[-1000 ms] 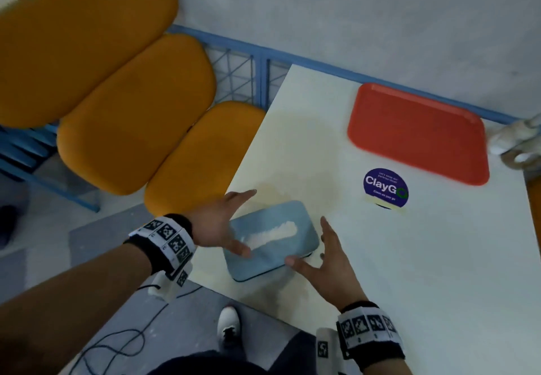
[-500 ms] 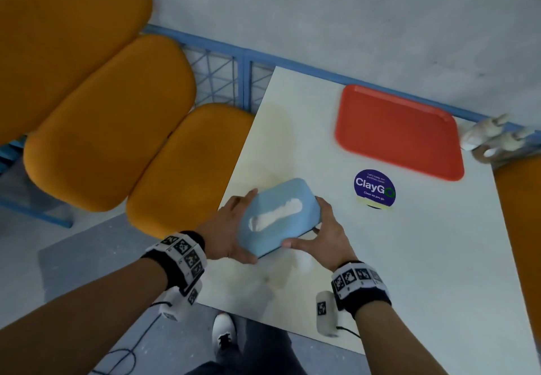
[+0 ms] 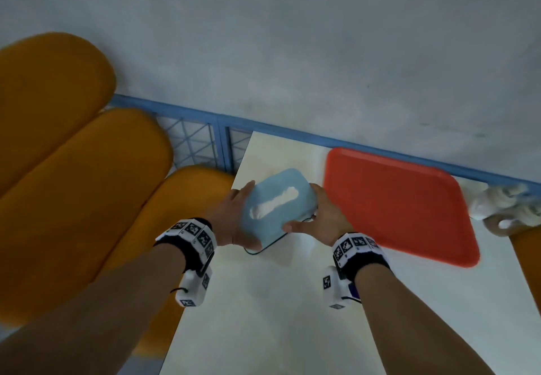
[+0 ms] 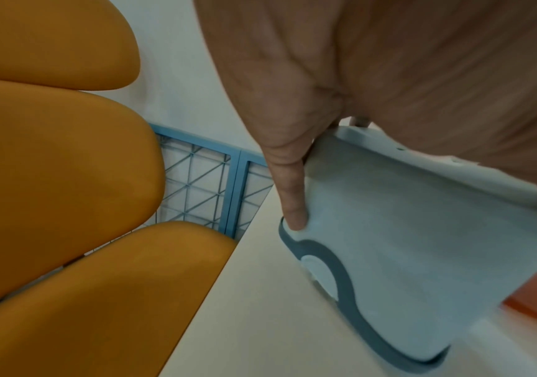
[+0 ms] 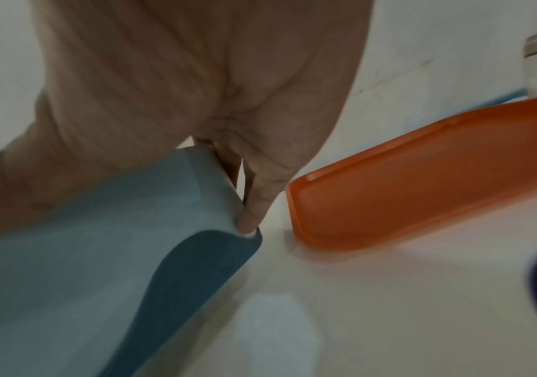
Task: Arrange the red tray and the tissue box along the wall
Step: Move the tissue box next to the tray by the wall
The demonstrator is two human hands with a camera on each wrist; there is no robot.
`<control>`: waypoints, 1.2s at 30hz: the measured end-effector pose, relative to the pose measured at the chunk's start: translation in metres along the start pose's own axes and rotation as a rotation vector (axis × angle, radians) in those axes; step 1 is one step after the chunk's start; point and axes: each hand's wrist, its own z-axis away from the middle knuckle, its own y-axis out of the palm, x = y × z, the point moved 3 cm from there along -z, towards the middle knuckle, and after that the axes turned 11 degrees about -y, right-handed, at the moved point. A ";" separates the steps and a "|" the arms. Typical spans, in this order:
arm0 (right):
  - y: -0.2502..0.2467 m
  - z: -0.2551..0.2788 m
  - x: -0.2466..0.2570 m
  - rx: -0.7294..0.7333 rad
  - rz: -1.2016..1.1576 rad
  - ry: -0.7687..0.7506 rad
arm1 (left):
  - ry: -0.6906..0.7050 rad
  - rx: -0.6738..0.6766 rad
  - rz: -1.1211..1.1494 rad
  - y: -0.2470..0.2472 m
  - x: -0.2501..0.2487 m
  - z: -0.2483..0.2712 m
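**Tissue box held between both hands beside the red tray**

While the head camera looks down at the white table (image 3: pixel 263 301), the pale blue tissue box (image 3: pixel 278 208) sits between two hands above the tabletop, its top tilted toward the viewer, white tissue showing in the slot. The left hand (image 3: pixel 231 222) grips its left end and the right hand (image 3: pixel 322 216) grips its right end, thumb across the near corner. Just right of the box lies the red tray (image 3: pixel 401 205), flat on the table with its far edge close to the blue rail (image 3: pixel 292 132) at the foot of the grey wall (image 3: pixel 292 53). Orange seat pads (image 3: pixel 87 184) fill the left side.

From the left wrist, one finger (image 4: pixel 293 199) runs down the box's (image 4: pixel 422 255) pale side to its darker base rim, which is clear of the table.

From the right wrist, fingertips (image 5: pixel 254 214) press the box's (image 5: pixel 99 242) corner above its dark base; the tray (image 5: pixel 422 183) lies near but apart from the box, a strip of table between them.
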 end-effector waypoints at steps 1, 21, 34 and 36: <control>-0.006 -0.016 -0.005 0.001 0.008 -0.004 | -0.018 0.006 0.008 -0.004 -0.004 -0.017; -0.031 -0.107 -0.064 -0.065 0.380 -0.323 | 0.406 -0.483 -0.091 0.025 -0.031 -0.060; 0.005 -0.098 -0.075 -0.268 0.539 -0.178 | 0.368 -0.488 -0.121 -0.031 0.005 -0.146; 0.005 -0.113 -0.074 -0.272 0.542 -0.162 | 0.349 -0.487 -0.104 -0.043 0.007 -0.163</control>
